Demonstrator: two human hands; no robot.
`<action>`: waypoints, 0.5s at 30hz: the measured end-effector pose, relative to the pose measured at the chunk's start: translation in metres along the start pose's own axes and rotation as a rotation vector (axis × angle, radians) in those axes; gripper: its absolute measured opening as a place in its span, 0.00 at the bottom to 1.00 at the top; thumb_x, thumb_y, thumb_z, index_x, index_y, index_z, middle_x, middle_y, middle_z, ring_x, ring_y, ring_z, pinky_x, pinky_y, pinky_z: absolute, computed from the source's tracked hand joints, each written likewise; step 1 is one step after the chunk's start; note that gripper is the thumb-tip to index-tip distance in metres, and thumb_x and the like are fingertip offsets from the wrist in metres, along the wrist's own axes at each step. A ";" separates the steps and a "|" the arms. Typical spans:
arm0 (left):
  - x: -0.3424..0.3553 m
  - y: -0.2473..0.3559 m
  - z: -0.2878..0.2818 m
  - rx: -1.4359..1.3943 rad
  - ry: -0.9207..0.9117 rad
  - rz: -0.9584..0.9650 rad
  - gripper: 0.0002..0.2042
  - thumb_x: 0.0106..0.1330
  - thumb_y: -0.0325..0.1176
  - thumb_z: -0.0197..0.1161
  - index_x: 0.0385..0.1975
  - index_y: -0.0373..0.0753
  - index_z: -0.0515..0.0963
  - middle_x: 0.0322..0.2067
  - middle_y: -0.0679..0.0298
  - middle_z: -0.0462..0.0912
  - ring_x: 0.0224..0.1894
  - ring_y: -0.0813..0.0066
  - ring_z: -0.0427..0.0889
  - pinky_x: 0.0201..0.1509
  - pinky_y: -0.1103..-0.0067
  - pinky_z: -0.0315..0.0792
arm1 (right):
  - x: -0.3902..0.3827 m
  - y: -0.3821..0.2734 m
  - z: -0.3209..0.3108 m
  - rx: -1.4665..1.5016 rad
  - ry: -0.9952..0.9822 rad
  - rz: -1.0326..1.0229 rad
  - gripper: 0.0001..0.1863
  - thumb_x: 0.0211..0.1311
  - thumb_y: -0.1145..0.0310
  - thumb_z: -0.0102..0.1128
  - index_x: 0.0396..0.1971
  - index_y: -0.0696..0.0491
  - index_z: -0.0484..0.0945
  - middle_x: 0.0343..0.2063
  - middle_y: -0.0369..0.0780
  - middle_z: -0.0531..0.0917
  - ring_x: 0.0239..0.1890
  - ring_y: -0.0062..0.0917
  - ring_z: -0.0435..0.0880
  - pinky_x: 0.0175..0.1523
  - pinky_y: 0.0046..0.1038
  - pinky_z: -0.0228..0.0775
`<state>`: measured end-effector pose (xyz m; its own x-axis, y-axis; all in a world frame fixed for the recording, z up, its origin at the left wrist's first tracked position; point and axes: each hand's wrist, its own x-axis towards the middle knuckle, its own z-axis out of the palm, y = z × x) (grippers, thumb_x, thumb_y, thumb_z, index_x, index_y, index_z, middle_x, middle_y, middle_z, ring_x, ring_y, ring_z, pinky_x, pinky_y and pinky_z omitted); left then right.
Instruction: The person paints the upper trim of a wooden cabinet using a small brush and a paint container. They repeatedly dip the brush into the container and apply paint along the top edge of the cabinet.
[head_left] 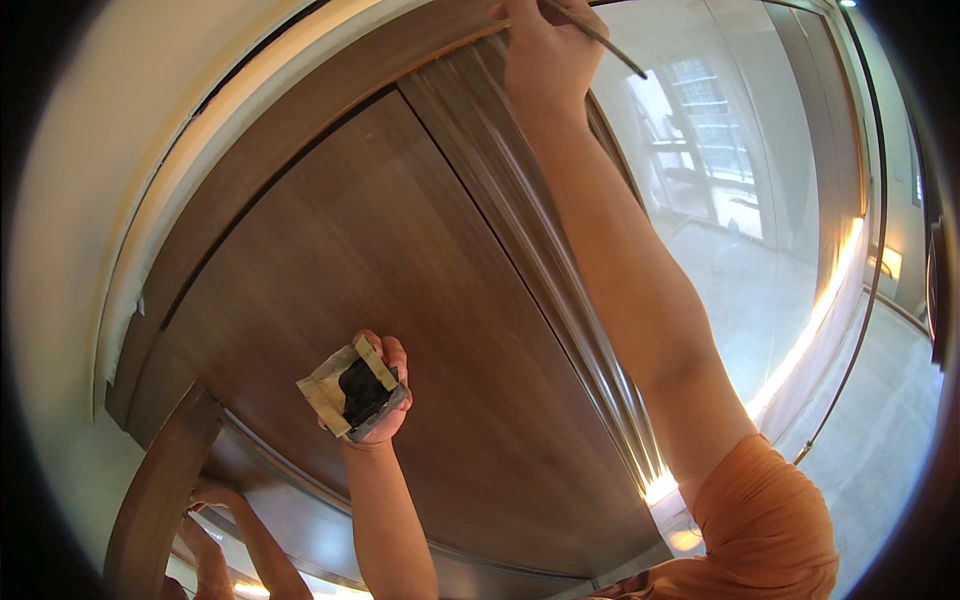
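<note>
My left hand (385, 428) is closed around a small square tub (366, 392) with a dark, paint-like substance inside and pale tape-like strips along its rim. It hangs in front of a dark brown wood panel (400, 230). Raised high, my right hand (548, 58) is closed on a thin brush-like stick (606, 42), whose shaft points down to the right. That hand is beside the brown wood trim (420, 62) at the panel's upper edge. The upper picture edge cuts off part of the right hand, so its fingertips and the stick's other end are hidden.
Ribbed dark moulding (540, 240) runs down beside the panel. To the right is a glossy pale panel (745, 130) with window reflections and a light strip (805, 345). A dark cable (872, 240) hangs there. At lower left, arms (250, 535) appear beyond a brown frame (165, 500), possibly reflected.
</note>
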<state>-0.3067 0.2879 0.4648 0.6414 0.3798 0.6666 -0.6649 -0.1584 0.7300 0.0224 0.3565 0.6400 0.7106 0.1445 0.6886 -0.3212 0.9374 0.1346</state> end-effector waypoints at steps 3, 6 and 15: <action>0.002 -0.001 0.006 0.018 0.017 0.006 0.23 0.72 0.35 0.67 0.55 0.31 0.62 0.49 0.49 0.69 0.48 0.58 0.85 0.56 0.66 0.86 | -0.017 -0.002 0.012 -0.195 0.036 -0.245 0.09 0.71 0.75 0.62 0.46 0.59 0.86 0.36 0.36 0.85 0.33 0.15 0.79 0.40 0.20 0.73; 0.003 -0.002 0.009 0.009 0.025 0.005 0.22 0.72 0.35 0.66 0.55 0.31 0.62 0.49 0.49 0.69 0.48 0.58 0.85 0.56 0.66 0.86 | -0.030 0.000 0.024 -0.149 0.005 -0.249 0.09 0.70 0.77 0.62 0.47 0.59 0.86 0.39 0.38 0.86 0.35 0.16 0.80 0.39 0.19 0.74; 0.001 0.000 0.002 -0.049 0.010 0.000 0.37 0.54 0.39 0.80 0.57 0.31 0.64 0.51 0.48 0.69 0.54 0.57 0.81 0.57 0.63 0.85 | -0.045 0.008 0.042 -0.015 -0.054 -0.310 0.10 0.62 0.79 0.64 0.40 0.54 0.90 0.37 0.42 0.89 0.35 0.25 0.87 0.33 0.22 0.76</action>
<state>-0.3053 0.2866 0.4652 0.6379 0.3886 0.6649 -0.6829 -0.1138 0.7216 -0.0390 0.3443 0.6401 0.7389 -0.1653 0.6533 -0.0849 0.9389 0.3336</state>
